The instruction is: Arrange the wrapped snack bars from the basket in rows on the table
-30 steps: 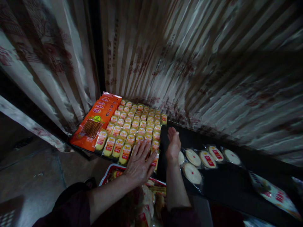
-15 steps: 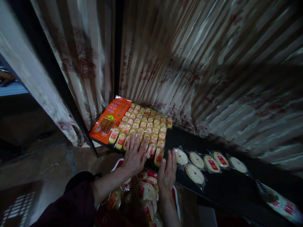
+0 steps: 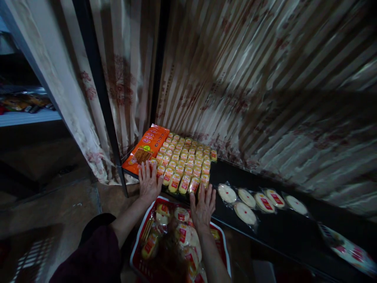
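Rows of small wrapped cakes (image 3: 185,157) with yellow and red labels stand packed together on a black shelf (image 3: 282,239). An orange snack packet (image 3: 147,145) lies flat along their left side. My left hand (image 3: 149,182) rests at the front left corner of the rows, fingers spread over the nearest cakes and the packet's edge. At the front right corner, my right hand (image 3: 203,206) touches the end cakes with its fingers apart. Neither hand grips anything. Below my hands is a red basket with a white rim (image 3: 225,239), holding round wrapped cakes (image 3: 188,236).
Several flat round wrapped cakes (image 3: 246,213) lie on the shelf to the right. Farther right is a colourful packet (image 3: 347,247). A striped curtain (image 3: 235,78) hangs behind, and a dark upright post (image 3: 100,78) stands at the left.
My left hand has moved left, from the middle front of the rows to their left corner. My right hand has shifted left onto the end cakes. The view has tilted, showing more of the basket.
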Motion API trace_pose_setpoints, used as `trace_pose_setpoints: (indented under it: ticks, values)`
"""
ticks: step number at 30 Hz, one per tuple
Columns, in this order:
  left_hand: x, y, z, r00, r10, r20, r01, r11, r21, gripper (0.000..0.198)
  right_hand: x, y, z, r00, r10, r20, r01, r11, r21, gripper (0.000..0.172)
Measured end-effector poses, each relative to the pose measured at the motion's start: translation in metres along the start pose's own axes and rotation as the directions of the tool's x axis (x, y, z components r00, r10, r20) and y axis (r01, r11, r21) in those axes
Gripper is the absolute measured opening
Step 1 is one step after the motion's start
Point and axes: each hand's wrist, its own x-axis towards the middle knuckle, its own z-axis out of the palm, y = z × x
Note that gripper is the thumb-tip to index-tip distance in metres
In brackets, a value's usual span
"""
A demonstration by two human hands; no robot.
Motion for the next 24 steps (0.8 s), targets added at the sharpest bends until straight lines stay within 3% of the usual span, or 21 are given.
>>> trace_pose_setpoints:
  ticks: [15,24]
  values:
    - [0.000,-0.005,0.005,0.998,0.062,0.002,-0.062,0.998,-0.006,0.058,0.003,-0.009,-0.001,0.993,0.096,0.061,-0.093,0.994,-0.049,0.063]
    - [0.001,0.001,-0.002,0.978,0.207,0.003,-0.207,0.978,0.005,0.060,0.004,-0.016,0.001,0.995,0.080,0.063,-0.072,0.990,-0.121,0.067]
